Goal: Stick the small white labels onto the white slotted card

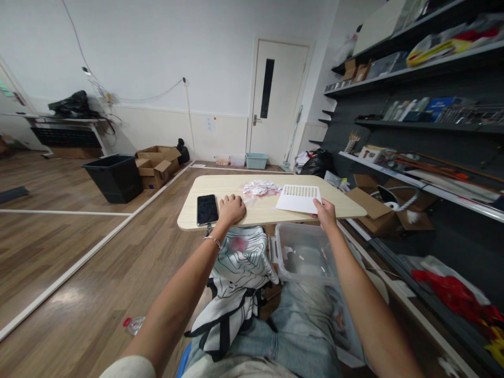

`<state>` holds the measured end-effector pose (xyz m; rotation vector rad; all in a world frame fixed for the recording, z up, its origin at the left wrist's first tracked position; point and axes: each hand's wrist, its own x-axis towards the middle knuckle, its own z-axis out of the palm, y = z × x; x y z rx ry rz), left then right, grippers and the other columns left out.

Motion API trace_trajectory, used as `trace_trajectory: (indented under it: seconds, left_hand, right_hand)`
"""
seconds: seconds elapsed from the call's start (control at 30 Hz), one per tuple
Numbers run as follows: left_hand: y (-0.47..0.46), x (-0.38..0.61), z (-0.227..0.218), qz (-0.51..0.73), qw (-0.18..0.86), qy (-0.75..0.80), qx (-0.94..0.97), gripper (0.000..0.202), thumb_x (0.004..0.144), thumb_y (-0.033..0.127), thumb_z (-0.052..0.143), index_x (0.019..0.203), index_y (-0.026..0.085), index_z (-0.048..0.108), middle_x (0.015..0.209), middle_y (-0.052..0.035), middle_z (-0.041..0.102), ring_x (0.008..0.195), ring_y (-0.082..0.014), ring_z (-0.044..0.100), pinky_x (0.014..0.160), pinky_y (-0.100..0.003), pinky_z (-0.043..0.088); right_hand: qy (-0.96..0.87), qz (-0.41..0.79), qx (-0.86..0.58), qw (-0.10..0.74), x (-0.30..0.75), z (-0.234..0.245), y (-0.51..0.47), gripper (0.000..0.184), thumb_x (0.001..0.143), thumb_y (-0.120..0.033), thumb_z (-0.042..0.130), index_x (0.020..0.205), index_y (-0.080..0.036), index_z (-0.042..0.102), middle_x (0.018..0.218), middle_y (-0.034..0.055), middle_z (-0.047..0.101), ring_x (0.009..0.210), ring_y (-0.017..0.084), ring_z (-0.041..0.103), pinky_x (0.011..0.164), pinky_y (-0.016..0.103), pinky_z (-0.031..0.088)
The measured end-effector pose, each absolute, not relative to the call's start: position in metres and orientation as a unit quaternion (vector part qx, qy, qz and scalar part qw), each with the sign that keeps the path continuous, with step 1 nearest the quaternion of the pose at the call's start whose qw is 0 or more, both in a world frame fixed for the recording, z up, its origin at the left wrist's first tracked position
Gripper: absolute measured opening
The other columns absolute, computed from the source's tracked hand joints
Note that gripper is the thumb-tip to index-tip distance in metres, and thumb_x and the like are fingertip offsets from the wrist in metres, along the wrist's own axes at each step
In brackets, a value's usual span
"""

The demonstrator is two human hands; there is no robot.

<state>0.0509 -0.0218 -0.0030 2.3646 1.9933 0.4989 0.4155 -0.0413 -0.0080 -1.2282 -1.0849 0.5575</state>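
Note:
My right hand (326, 212) pinches the lower right corner of a white sheet (296, 203), which has a row of narrow slots cut along its far edge. The sheet is held tilted just over the table (189, 210). Palm down near the table's front edge rests my left hand (233, 209), its fingers slightly bent and apart, holding nothing. Just left of it lies a dark-screened phone (207, 209). Beyond both hands is a heap of small white paper pieces (260, 188), with pinkish stains around it on the tabletop.
Below the table's front edge stands a clear plastic bin (303, 257) with a few white scraps inside. A black-and-white patterned cloth (240, 278) drapes over my lap. Shelves (417, 126) line the right wall. A black bin (114, 178) and cardboard boxes (155, 165) stand at left.

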Motion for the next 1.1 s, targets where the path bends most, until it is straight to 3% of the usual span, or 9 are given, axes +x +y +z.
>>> trace_trajectory:
  seconds: [0.37,0.57,1.1]
  left_hand:
    - [-0.0242,0.0516,-0.0004,0.156,0.002,0.635,0.756,0.048,0.106,0.037,0.03,0.134,0.018,0.064,0.146,-0.0188,0.062,0.136,-0.036,0.051,0.113,-0.053,0.037]
    - [-0.025,0.0526,-0.0006,0.151,-0.004,0.638,0.755,0.047,0.106,0.037,0.031,0.134,0.018,0.064,0.145,-0.018,0.062,0.135,-0.0359,0.052,0.112,-0.052,0.038]
    - [-0.0228,0.0518,-0.003,0.162,-0.001,0.635,0.755,0.046,0.106,0.037,0.031,0.133,0.019,0.064,0.145,-0.0179,0.063,0.134,-0.0356,0.053,0.111,-0.052,0.038]
  right_hand:
    - [-0.525,0.258,-0.534,0.611,0.4118,-0.0058,-0.0444,0.049,0.065,-0.065,0.079,0.075,-0.019,0.068,0.061,0.0013,0.062,0.055,0.017,0.053,0.043,0.029,0.047]
    - [-0.498,0.277,-0.532,0.626,0.4096,-0.0024,-0.0466,0.053,0.061,-0.065,0.081,0.082,-0.017,0.071,0.067,0.0031,0.068,0.059,0.02,0.059,0.044,0.03,0.051]
    - [-0.486,0.264,-0.521,0.65,0.408,-0.0018,-0.0497,0.052,0.063,-0.067,0.082,0.077,-0.02,0.064,0.061,0.001,0.063,0.054,0.017,0.055,0.043,0.028,0.048]
